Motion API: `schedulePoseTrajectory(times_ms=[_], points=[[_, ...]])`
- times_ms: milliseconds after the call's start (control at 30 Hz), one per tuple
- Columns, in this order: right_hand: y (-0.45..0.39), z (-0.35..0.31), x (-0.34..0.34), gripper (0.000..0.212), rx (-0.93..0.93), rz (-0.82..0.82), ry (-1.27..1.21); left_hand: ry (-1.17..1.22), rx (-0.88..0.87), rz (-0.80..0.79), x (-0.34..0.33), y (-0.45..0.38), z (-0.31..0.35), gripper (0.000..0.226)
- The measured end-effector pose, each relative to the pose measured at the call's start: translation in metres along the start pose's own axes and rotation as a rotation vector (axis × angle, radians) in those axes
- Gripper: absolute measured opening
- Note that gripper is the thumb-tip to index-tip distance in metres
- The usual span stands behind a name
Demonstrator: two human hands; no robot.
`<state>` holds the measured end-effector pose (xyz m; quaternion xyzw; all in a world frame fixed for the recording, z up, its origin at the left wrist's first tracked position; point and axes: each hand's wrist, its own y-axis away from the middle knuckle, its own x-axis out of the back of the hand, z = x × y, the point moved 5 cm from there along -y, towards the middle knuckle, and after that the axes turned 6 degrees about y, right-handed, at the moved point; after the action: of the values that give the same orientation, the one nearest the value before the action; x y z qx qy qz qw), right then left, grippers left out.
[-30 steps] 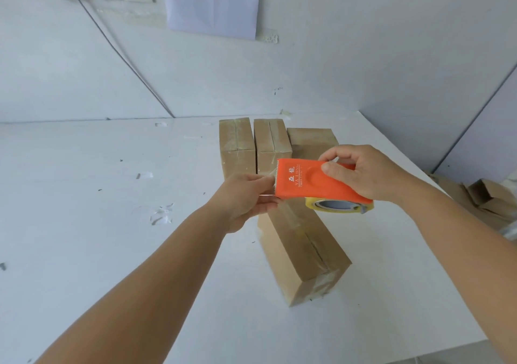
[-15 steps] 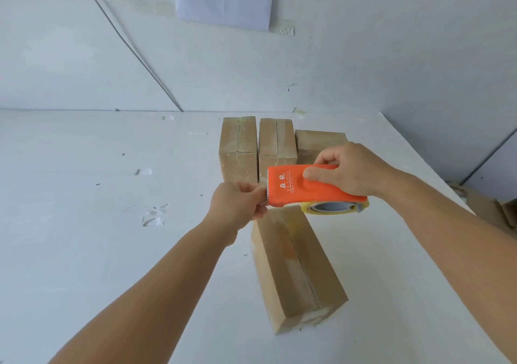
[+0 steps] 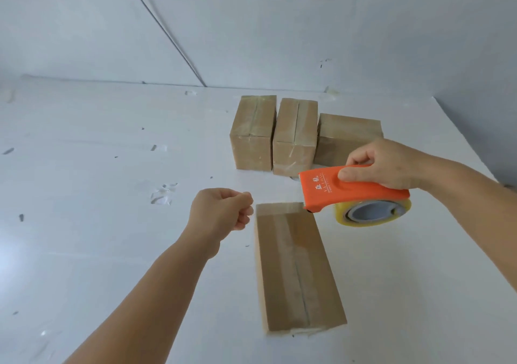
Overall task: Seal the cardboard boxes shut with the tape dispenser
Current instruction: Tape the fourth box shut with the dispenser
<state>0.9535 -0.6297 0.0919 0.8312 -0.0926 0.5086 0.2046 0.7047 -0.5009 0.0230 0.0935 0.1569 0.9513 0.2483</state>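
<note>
Tape already runs glossy along the top seam of the near box, which lies lengthwise on the white table, its far end pointing at the dispenser. The orange dispenser hangs just above and to the right of that far end, toothed edge toward the box corner, clear roll underneath. The right hand clamps it from above, thumb on the near side and fingers wrapped over the back, a grip that suits steering the blade. The left hand floats just left of the box's far end, curled into a loose fist; whether a tape end is pinched in it cannot be told. Its place beside the box suggests it is ready to steady the carton or press tape down. Three more boxes stand in a row near the wall, seams glossy, so probably taped and set aside. A cable slants down the wall behind them.
</note>
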Motion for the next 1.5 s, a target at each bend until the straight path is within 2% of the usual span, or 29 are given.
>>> schedulePoseTrajectory(times_ms=[100,267,667,967,1133,1267,1333,1400,1433,1467,1500], points=[[0.004,0.021,0.007,0.051,-0.043,-0.016,0.019,-0.010,0.015,0.042,0.013,-0.003,-0.005,0.016],[0.003,0.034,0.007,0.048,-0.050,-0.038,0.015,-0.008,0.037,-0.012,0.006,-0.002,-0.010,0.015],[-0.008,0.040,-0.001,0.056,-0.087,-0.071,0.051,0.017,0.047,0.019,0.002,-0.013,-0.022,0.016],[-0.024,0.050,-0.042,0.049,-0.124,-0.120,0.075,0.012,0.112,0.037,-0.010,-0.016,-0.053,0.017],[-0.030,0.048,-0.050,0.052,-0.111,-0.129,0.059,-0.127,0.037,0.021,-0.016,-0.013,-0.057,0.023],[-0.026,0.050,-0.052,0.049,-0.132,-0.131,0.023,-0.243,0.094,-0.056,-0.024,-0.010,-0.067,0.036],[-0.023,0.050,-0.053,0.050,-0.137,-0.137,0.013,-0.491,-0.018,-0.005,-0.021,-0.012,-0.058,0.042],[-0.021,0.049,-0.054,0.051,-0.133,-0.145,0.010,-0.593,-0.277,0.099,-0.019,-0.009,-0.031,0.046],[-0.020,0.049,-0.053,0.050,-0.130,-0.141,0.010,-0.602,-0.443,0.066,-0.028,-0.004,-0.017,0.045],[-0.020,0.048,-0.052,0.047,-0.123,-0.139,0.012,-0.672,-0.583,-0.052,-0.044,0.002,-0.008,0.045],[-0.019,0.046,-0.052,0.045,-0.116,-0.141,0.013,-0.803,-0.670,-0.207,-0.065,0.011,-0.005,0.055]])
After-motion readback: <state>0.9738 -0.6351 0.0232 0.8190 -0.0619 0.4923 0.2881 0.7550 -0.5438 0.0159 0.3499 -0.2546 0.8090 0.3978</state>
